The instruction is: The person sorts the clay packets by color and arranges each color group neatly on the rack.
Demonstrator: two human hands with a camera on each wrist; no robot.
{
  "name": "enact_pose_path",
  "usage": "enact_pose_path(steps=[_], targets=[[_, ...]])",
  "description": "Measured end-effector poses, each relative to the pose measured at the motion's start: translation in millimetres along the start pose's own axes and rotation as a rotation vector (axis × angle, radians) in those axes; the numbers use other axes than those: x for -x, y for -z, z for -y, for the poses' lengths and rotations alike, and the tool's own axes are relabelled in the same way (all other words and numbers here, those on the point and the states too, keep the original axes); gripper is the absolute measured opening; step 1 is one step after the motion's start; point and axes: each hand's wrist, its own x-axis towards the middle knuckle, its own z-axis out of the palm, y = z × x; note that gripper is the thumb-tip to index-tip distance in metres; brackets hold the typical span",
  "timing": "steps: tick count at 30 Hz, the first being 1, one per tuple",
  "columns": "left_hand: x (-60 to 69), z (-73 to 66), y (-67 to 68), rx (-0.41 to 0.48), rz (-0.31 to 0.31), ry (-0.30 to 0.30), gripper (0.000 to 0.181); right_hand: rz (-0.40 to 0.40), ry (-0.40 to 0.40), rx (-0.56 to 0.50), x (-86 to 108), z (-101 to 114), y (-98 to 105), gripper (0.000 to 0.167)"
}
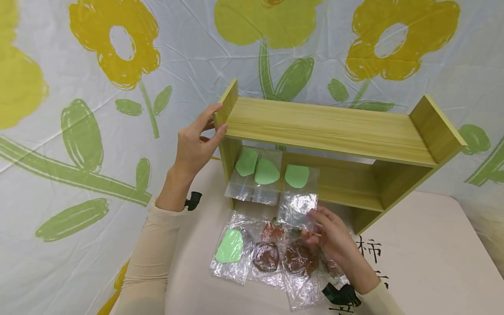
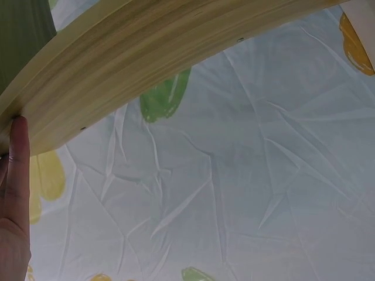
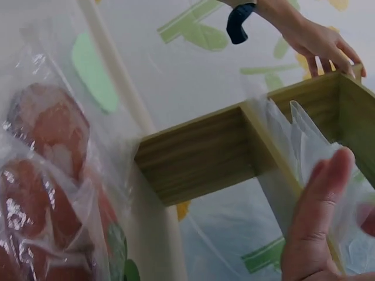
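In the head view my left hand (image 1: 194, 146) grips the upper left end of a wooden shelf unit (image 1: 330, 127), thumb at the front edge. My right hand (image 1: 334, 240) pinches the lower edge of a clear bag (image 1: 298, 209) with a green piece (image 1: 297, 176) in it, partly over the middle shelf. Two more bags with green pieces (image 1: 246, 162) lie side by side on that shelf's left part. The left wrist view shows fingers (image 2: 17, 175) against the wood (image 2: 117, 64). In the right wrist view, the right hand (image 3: 313, 228) is beside clear plastic (image 3: 310, 140).
Below the shelf on the table (image 1: 433, 245) lie several clear bags, one with a green piece (image 1: 229, 246), others with brown round pieces (image 1: 265, 257). Black characters (image 1: 370, 248) mark the tabletop at the right. A flowered cloth (image 1: 189, 52) hangs behind.
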Motion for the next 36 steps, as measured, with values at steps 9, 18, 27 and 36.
enact_pose_path(steps=[9, 18, 27, 36], targets=[[0.3, -0.9, 1.3, 0.000, 0.003, 0.011, 0.044, 0.283, 0.026, 0.028, 14.6, -9, 4, 0.017], [0.2, -1.7, 1.1, 0.002, 0.004, 0.009, 0.044, 0.275, 0.001, -0.078, 1.4, -9, 6, 0.019], [0.0, -0.9, -0.7, 0.008, -0.002, 0.000, 0.045, 0.321, 0.036, -0.213, -19.4, 0, 11, 0.025], [1.6, 0.5, -1.2, -0.003, 0.001, -0.001, 0.045, 0.341, 0.033, -0.269, -27.3, 0, 12, 0.024]])
